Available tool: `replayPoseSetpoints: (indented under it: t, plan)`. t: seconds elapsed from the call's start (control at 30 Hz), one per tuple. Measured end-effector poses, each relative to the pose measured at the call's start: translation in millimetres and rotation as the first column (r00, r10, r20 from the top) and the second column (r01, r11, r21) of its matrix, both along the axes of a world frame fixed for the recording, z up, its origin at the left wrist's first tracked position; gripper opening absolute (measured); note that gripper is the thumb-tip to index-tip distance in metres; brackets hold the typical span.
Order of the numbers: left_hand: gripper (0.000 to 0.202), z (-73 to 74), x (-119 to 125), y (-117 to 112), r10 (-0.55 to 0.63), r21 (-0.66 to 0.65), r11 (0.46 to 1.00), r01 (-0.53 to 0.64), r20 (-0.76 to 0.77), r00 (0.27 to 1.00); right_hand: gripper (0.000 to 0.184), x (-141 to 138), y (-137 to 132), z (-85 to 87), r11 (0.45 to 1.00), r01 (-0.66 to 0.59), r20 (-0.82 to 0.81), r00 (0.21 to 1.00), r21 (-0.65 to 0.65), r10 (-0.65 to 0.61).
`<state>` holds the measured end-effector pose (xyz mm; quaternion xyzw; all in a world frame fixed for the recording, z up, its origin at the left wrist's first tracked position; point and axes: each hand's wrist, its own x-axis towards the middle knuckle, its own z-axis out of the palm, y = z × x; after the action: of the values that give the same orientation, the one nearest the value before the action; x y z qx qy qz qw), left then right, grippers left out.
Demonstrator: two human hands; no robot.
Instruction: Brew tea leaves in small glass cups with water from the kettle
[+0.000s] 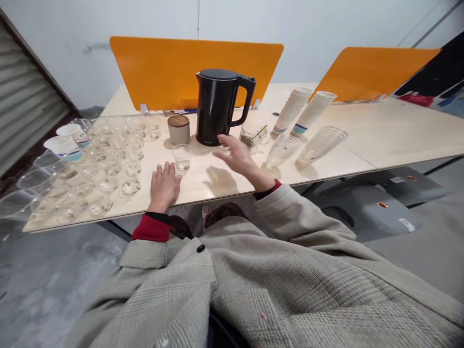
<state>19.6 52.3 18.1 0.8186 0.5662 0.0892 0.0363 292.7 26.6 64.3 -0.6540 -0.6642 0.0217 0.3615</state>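
Observation:
My left hand (165,184) lies flat on the table by its front edge, fingers stretched out, close beside a clear plastic cup (182,157) with dark bits at its bottom. Whether the fingertips touch that cup I cannot tell. Over the table, my right hand (237,153) hovers with fingers apart and nothing in them, in front of a black electric kettle (214,108). Just behind the right hand stands a glass cup (249,135) holding dark leaf-like bits and a small spoon (261,129). A grey canister (179,131) with a wooden lid sits left of the kettle.
Many clear cups (105,159) with dark bits crowd the table's left end, with two white paper cups (62,146) among them. On the right stand paper cup stacks (293,111) and clear cup stacks (321,147). Orange dividers (159,72) line the back; grey chairs (373,208) are at right.

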Motion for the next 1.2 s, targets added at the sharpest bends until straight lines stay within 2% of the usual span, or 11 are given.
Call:
replayPoseSetpoints:
  t: [0.07, 0.13, 0.27, 0.4, 0.5, 0.7, 0.83, 0.97, 1.07, 1.13, 1.2]
  plan:
    - [0.068, -0.3, -0.6, 0.4, 0.008, -0.006, 1.0, -0.008, -0.004, 1.0, 0.082, -25.4, 14.7, -16.7, 0.982, -0.16, -0.167, 0.976, -0.096, 0.143]
    - [0.068, -0.7, -1.3, 1.1, 0.012, -0.011, 1.0, -0.012, -0.005, 1.0, 0.096, -45.8, 30.0, -28.0, 0.952, -0.271, -0.312, 0.925, -0.14, 0.217]
    - [0.068, 0.2, -2.0, 1.2, 0.005, -0.02, 1.0, -0.005, 0.025, 1.0, 0.101, -68.2, 54.1, -38.7, 0.913, -0.384, -0.444, 0.848, -0.138, 0.289]
    - [0.068, 3.1, -2.2, -1.2, -0.03, -0.045, 0.998, 0.032, 0.045, 0.999, 0.102, -74.1, 65.7, -47.1, 0.913, -0.394, -0.483, 0.823, -0.109, 0.298]
    - [0.067, 4.2, -3.1, -2.2, -0.061, -0.053, 0.997, 0.064, 0.05, 0.997, 0.096, -74.5, 68.3, -53.7, 0.907, -0.409, -0.512, 0.802, -0.097, 0.307]
    - [0.063, 1.6, -6.7, -0.7, -0.082, -0.047, 0.995, 0.086, 0.075, 0.994, 0.084, -71.5, 60.8, -57.0, 0.923, -0.376, -0.451, 0.84, -0.084, 0.301]
    - [0.062, 0.1, -7.8, 0.5, -0.085, -0.038, 0.995, 0.089, 0.084, 0.993, 0.081, -73.1, 54.5, -56.8, 0.922, -0.379, -0.452, 0.837, -0.075, 0.307]
    - [0.062, 0.5, -7.4, 1.1, -0.063, -0.04, 0.997, 0.066, 0.089, 0.994, 0.093, -71.6, 50.2, -53.3, 0.913, -0.395, -0.441, 0.84, -0.099, 0.316]
    - [0.063, 0.2, -7.4, 1.4, -0.037, -0.031, 0.999, 0.04, 0.084, 0.996, 0.107, -57.9, 44.2, -48.2, 0.91, -0.4, -0.378, 0.863, -0.107, 0.335]
    - [0.063, -0.9, -7.3, 1.6, -0.03, -0.014, 0.999, 0.031, 0.077, 0.997, 0.104, -44.2, 38.8, -46.1, 0.932, -0.338, -0.311, 0.907, -0.13, 0.285]
    - [0.063, -2.4, -6.6, 1.8, -0.013, 0.009, 1.0, 0.013, 0.072, 0.997, 0.093, -32.4, 32.6, -46.0, 0.965, -0.209, -0.196, 0.965, -0.16, 0.177]
